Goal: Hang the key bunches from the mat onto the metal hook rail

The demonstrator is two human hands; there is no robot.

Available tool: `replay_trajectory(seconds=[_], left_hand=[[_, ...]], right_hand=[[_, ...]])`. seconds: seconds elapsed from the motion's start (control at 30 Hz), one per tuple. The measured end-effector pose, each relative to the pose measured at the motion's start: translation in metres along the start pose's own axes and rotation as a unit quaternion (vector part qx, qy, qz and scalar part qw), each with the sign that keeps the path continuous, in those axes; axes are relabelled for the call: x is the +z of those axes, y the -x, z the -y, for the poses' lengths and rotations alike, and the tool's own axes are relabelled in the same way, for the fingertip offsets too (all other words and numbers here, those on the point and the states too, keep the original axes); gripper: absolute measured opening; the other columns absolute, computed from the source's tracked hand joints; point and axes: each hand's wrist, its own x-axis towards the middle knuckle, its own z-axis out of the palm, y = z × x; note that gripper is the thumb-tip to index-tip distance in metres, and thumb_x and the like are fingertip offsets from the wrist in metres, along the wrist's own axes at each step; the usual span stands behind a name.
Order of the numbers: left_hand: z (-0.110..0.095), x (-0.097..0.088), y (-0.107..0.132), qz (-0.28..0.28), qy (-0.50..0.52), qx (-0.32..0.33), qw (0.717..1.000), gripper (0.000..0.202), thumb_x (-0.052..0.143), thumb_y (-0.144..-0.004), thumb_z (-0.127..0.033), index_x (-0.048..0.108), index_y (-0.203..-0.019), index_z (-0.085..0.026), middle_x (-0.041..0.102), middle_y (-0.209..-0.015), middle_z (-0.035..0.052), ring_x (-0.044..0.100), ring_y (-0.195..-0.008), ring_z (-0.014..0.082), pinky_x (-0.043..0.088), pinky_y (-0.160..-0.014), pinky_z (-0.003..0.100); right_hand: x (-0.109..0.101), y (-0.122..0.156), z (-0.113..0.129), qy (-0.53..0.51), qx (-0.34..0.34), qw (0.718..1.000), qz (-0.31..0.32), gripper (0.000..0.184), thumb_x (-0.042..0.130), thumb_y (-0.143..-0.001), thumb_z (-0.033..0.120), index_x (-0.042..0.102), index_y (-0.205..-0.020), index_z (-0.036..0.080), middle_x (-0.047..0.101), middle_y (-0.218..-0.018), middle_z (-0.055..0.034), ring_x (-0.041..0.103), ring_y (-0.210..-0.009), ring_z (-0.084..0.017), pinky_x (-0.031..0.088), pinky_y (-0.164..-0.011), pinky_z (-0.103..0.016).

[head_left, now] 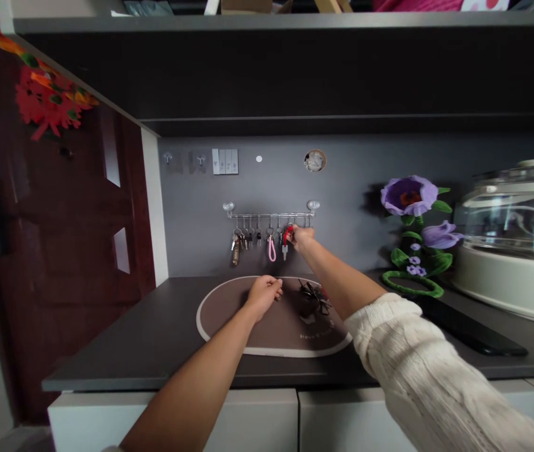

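Note:
My right hand (303,237) is at the wall, its fingers closed on a key with a red strap (287,235), at one of the hooks on the right part of the metal hook rail (269,216). Whether its ring sits fully on the hook is too small to tell. My left hand (266,294) hovers low over the brown oval mat (229,314), fingers pinched, with something small and dark barely showing at the tips. A pink looped key strap (271,248) and a brown key fob (235,251) hang further left among several keys. A dark bunch of keys (315,297) lies on the mat.
Right of the mat are a black flat device (477,328), a purple fuzzy flower ornament (409,196) and a white appliance with a clear top (507,270). A shelf (267,75) overhangs the counter (130,339). A dark red door (83,251) stands left.

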Motion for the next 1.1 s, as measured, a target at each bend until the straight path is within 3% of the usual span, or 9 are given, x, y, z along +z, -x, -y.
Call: replay_trajectory(seconds=[0.23,0.63,0.93,1.1], left_hand=[[0.0,0.0,0.0,-0.004,0.0,-0.001,1.0,0.018,0.051,-0.073,-0.028,0.052,-0.062,-0.013,0.056,-0.058,0.0016,0.048,-0.047,0.006,0.037,-0.049,0.018],[0.0,-0.001,-0.001,-0.005,0.005,-0.007,1.0,0.016,0.05,-0.072,-0.026,0.051,-0.062,-0.013,0.056,-0.059,0.0009,0.048,-0.048,0.0063,0.037,-0.05,0.02],[-0.001,-0.002,0.001,0.004,0.001,-0.014,1.0,0.013,0.051,-0.071,-0.026,0.053,-0.066,-0.013,0.057,-0.062,0.0017,0.048,-0.049,0.0064,0.035,-0.049,0.019],[0.0,-0.003,0.001,0.02,-0.002,-0.016,1.0,0.011,0.055,-0.067,-0.024,0.055,-0.066,-0.013,0.058,-0.061,0.0014,0.049,-0.052,0.0073,0.036,-0.054,0.02]], right_hand=[[0.001,-0.004,-0.004,0.011,-0.001,1.0,-0.005,0.013,0.052,-0.075,0.015,0.047,-0.063,0.015,0.045,-0.04,0.0055,0.046,-0.037,-0.006,0.044,-0.037,-0.017],[-0.009,-0.004,-0.016,0.02,-0.028,0.998,0.057,0.017,0.047,-0.077,0.013,0.047,-0.06,0.015,0.046,-0.041,0.0058,0.043,-0.035,-0.004,0.043,-0.038,-0.015],[-0.02,-0.002,-0.013,0.046,-0.044,0.994,0.086,0.018,0.047,-0.075,0.009,0.047,-0.058,0.014,0.042,-0.039,0.0073,0.036,-0.032,-0.002,0.037,-0.037,-0.013],[-0.03,0.004,-0.006,0.075,-0.029,0.991,0.104,0.016,0.049,-0.072,0.003,0.05,-0.059,0.013,0.046,-0.042,0.0057,0.038,-0.035,-0.002,0.034,-0.037,-0.011]])
